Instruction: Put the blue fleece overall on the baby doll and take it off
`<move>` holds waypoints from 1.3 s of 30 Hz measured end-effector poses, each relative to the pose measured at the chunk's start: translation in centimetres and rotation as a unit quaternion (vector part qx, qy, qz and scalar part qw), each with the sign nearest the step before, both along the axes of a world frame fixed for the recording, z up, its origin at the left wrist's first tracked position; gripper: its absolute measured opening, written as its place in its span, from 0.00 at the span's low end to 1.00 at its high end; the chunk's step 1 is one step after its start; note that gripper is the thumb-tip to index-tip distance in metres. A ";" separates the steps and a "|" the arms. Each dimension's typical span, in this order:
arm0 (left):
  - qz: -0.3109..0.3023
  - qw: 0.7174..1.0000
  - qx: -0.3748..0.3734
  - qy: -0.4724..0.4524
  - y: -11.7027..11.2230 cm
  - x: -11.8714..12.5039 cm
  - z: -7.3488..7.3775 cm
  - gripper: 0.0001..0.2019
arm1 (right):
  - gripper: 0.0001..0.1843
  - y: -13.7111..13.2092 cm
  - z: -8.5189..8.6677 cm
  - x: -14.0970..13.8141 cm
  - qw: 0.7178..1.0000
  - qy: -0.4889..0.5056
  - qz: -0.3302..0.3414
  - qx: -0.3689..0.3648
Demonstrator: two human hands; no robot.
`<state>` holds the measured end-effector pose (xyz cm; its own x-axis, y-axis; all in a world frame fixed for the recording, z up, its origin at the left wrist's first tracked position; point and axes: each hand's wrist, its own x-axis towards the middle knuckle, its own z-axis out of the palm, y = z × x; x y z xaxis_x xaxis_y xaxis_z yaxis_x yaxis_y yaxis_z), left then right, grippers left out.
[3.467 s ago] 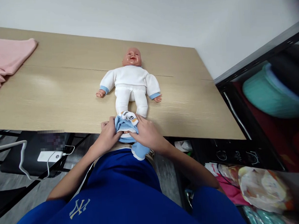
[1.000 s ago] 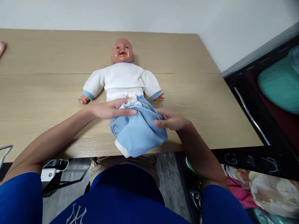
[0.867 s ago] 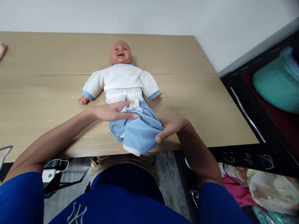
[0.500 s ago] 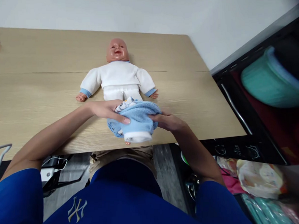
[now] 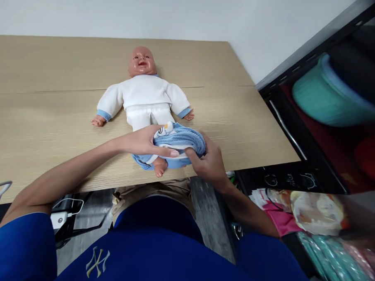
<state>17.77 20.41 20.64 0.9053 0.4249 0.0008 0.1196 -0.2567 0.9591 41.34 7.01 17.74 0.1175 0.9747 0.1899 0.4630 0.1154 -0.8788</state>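
Note:
A baby doll (image 5: pixel 144 90) lies face up on the table, head toward the wall, in a white top with blue cuffs and white pants. Over its lower legs is a bunched light-blue baby garment (image 5: pixel 184 136) with white trim and a small printed patch. My left hand (image 5: pixel 150 144) grips the garment's left side, thumb laid across the front. On the right, my right hand (image 5: pixel 207 158) pinches its gathered edge, thumb tucked into the folds. One bare doll foot (image 5: pixel 159 166) shows below the cloth; the other is mostly hidden.
The wooden table (image 5: pixel 49 117) meets a white wall behind. To the right, a black shelf rack holds a teal bowl (image 5: pixel 331 97) and a red item. Bagged goods (image 5: pixel 318 211) sit lower right. A white wire frame (image 5: pixel 1 194) stands at the left edge.
My right hand has turned and moved its thumb into the garment's folds. The white cuff that faced me is now gathered up, and a doll foot shows below the cloth.

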 end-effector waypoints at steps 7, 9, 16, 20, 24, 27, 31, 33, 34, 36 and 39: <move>0.075 0.966 0.189 0.157 -1.2 0.5 -1.0 0.17 | 0.13 -3.7 -1.2 -1.4 0.999 -0.018 -0.016 -0.046; 0.072 0.938 0.256 0.222 -1.5 0.5 -1.2 0.18 | 0.08 -4.5 -1.9 -1.7 0.996 -0.061 -0.046 -0.040; 0.050 0.912 0.334 0.233 -2.2 0.9 -2.6 0.23 | 0.09 -4.9 -4.6 -2.0 0.989 -0.083 -0.121 -0.008; 0.046 0.926 0.292 0.235 -2.0 0.4 -2.8 0.28 | 0.09 -4.3 -5.7 -1.9 0.992 -0.004 -0.110 -0.061; 0.049 0.954 0.214 0.204 -1.4 -0.2 -3.1 0.30 | 0.11 -3.6 -6.4 -2.4 0.985 0.105 -0.096 -0.097; 0.054 0.979 0.142 0.137 -0.6 -0.6 -3.4 0.32 | 0.18 -3.6 -6.5 -3.3 0.973 0.178 -0.083 -0.119; 0.039 0.997 0.037 0.050 0.0 -0.9 -3.4 0.30 | 0.25 -4.1 -6.9 -4.6 0.964 0.213 -0.093 -0.129; 0.034 0.999 0.019 0.028 0.1 -0.9 -3.3 0.30 | 0.24 -4.1 -7.5 -5.0 0.964 0.214 -0.102 -0.118; 0.035 0.999 0.022 0.020 0.1 -0.9 -3.2 0.31 | 0.23 -4.0 -7.8 -5.1 0.966 0.212 -0.107 -0.105; 0.042 0.998 0.038 0.005 -0.1 -1.0 -2.9 0.31 | 0.21 -3.6 -8.5 -5.2 0.970 0.205 -0.114 -0.062; 0.048 0.996 0.076 0.006 -0.2 -1.2 -2.3 0.27 | 0.21 -2.7 -9.0 -5.1 0.973 0.195 -0.121 0.022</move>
<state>16.59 20.19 18.29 0.8605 0.5059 0.0603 0.1627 -0.3850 0.9084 36.29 4.27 8.76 0.4134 0.9019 0.1249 0.1130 0.0853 -0.9899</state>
